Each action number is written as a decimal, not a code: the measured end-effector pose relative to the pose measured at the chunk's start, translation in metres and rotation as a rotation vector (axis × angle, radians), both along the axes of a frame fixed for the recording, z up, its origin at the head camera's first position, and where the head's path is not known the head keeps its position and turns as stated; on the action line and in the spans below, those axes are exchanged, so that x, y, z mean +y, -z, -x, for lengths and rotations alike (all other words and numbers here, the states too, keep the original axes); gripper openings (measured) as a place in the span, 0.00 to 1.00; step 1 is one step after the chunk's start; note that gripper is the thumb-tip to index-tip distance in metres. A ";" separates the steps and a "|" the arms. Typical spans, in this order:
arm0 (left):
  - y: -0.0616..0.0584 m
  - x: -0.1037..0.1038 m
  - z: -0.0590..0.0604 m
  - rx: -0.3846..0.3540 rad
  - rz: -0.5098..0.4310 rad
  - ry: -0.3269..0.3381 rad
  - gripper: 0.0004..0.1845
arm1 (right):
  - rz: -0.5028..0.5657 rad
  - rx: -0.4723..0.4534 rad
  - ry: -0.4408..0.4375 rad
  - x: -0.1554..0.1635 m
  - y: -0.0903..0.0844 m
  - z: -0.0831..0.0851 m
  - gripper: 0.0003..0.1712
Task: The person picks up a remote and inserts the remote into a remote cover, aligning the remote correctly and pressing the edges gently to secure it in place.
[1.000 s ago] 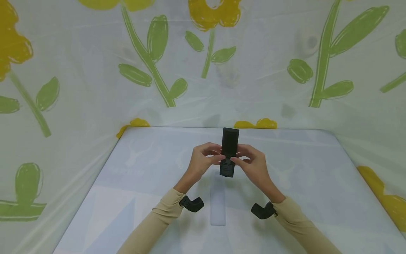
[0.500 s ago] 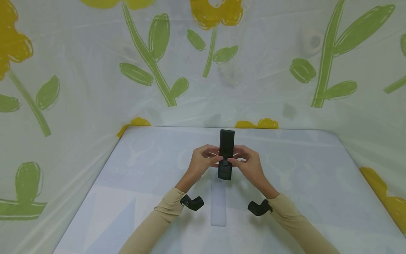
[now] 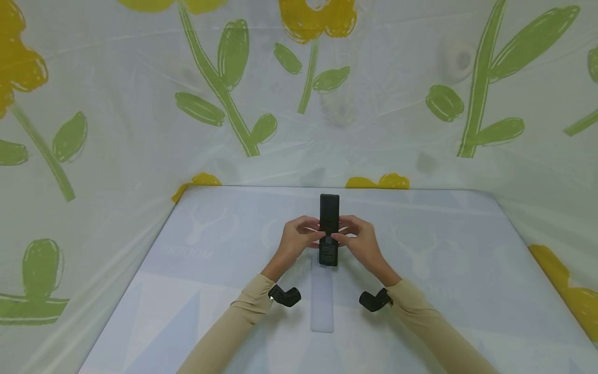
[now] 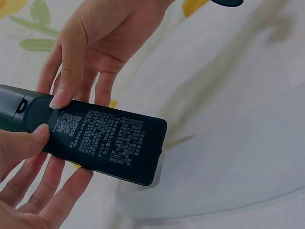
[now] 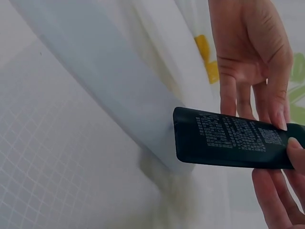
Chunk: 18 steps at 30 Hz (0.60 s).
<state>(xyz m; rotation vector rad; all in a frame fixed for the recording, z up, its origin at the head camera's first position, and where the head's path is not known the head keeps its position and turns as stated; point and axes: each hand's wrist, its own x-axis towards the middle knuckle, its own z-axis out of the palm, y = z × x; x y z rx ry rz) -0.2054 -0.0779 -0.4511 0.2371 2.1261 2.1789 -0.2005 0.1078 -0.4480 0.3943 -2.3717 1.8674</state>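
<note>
While held above table, remote (image 3: 329,228) is pinched by left hand (image 3: 295,240) & right hand (image 3: 359,240).

I see black remote (image 3: 329,228), white print on back | beige sleeves (image 3: 243,311) | pale blue table cover (image 3: 444,270), faint deer motifs | white sheet backdrop (image 3: 374,104), yellow flowers, green stems and leaves

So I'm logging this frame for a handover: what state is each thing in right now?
Black remote: held above the table, printed back side up, battery compartment looks open at the near end.
Left hand: thumb and fingers pinching the remote's left edge.
Right hand: pinching the remote's right edge.
Pale flat strip: lying on the table beneath the hands, untouched.
</note>
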 end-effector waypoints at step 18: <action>0.015 -0.004 0.000 -0.041 0.033 -0.038 0.18 | -0.014 -0.101 -0.026 -0.007 0.012 0.008 0.21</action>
